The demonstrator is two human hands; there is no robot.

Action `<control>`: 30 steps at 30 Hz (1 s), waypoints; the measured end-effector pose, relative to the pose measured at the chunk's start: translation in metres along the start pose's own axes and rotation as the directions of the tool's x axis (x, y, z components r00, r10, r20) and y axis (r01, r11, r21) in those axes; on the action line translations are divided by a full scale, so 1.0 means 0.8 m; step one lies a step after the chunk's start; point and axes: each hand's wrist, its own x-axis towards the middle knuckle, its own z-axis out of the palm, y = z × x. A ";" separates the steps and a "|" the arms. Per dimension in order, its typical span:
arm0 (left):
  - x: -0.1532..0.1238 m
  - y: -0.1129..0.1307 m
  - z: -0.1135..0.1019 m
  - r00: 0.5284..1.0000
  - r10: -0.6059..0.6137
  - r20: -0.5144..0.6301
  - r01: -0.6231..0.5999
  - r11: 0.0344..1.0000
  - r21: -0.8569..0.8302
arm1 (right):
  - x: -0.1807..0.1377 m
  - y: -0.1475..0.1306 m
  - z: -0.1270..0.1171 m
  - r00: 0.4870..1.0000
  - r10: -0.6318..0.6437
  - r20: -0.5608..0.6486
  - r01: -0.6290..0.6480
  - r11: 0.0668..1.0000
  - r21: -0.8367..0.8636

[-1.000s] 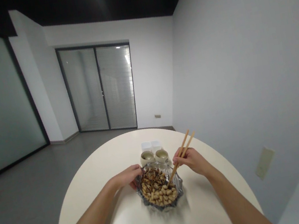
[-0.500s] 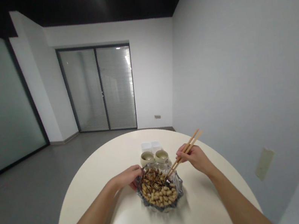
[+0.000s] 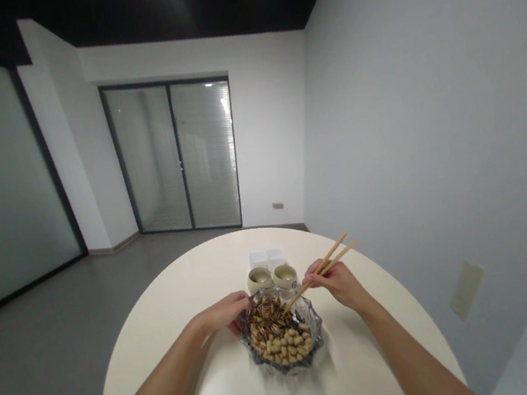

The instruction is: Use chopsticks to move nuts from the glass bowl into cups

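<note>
A scalloped glass bowl (image 3: 316,331) stands on the table in front of me. Peanuts in their shells (image 3: 284,347) fill its near part, brown striped seeds (image 3: 267,317) its far left. Some dark pieces (image 3: 298,318) lie at the right inside. My left hand (image 3: 229,311) grips the bowl's left rim, thumb on top, the other fingers partly hidden. In my right hand (image 3: 330,277) is a pair of wooden chopsticks (image 3: 323,265), their tips down among the striped seeds. Whether the tips pinch a seed is too small to tell.
Just behind the bowl stand two small beige cups (image 3: 260,279), side by side. Two white square dishes (image 3: 266,258) sit behind them. The round cream table (image 3: 215,394) has its curved far edge beyond these. A white wall (image 3: 434,128) runs close on the right.
My right hand has moved a little left, and the chopstick tips have shifted from the dark pieces to the striped seeds. The chopsticks' upper ends are spread wider. My left hand is unchanged.
</note>
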 end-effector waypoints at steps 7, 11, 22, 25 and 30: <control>-0.002 0.001 0.000 1.000 0.004 0.010 -0.004 1.000 0.007 | 0.000 -0.004 0.001 0.999 0.026 -0.031 -0.026 1.000 -0.004; 0.000 -0.001 0.000 1.000 0.018 0.011 -0.018 1.000 0.006 | -0.001 -0.006 -0.001 0.998 0.034 -0.046 -0.034 0.999 0.001; -0.005 0.005 -0.002 1.000 -0.002 0.005 0.001 1.000 0.031 | -0.001 -0.008 -0.006 0.997 0.016 -0.072 -0.018 0.999 -0.028; -0.006 0.006 -0.001 1.000 -0.002 0.010 0.002 1.000 0.030 | -0.001 -0.007 -0.002 0.997 0.024 -0.079 -0.025 1.000 -0.007; -0.006 0.006 0.001 1.000 -0.002 0.012 0.002 1.000 0.019 | -0.002 -0.008 0.009 0.997 0.047 -0.065 -0.048 0.999 -0.014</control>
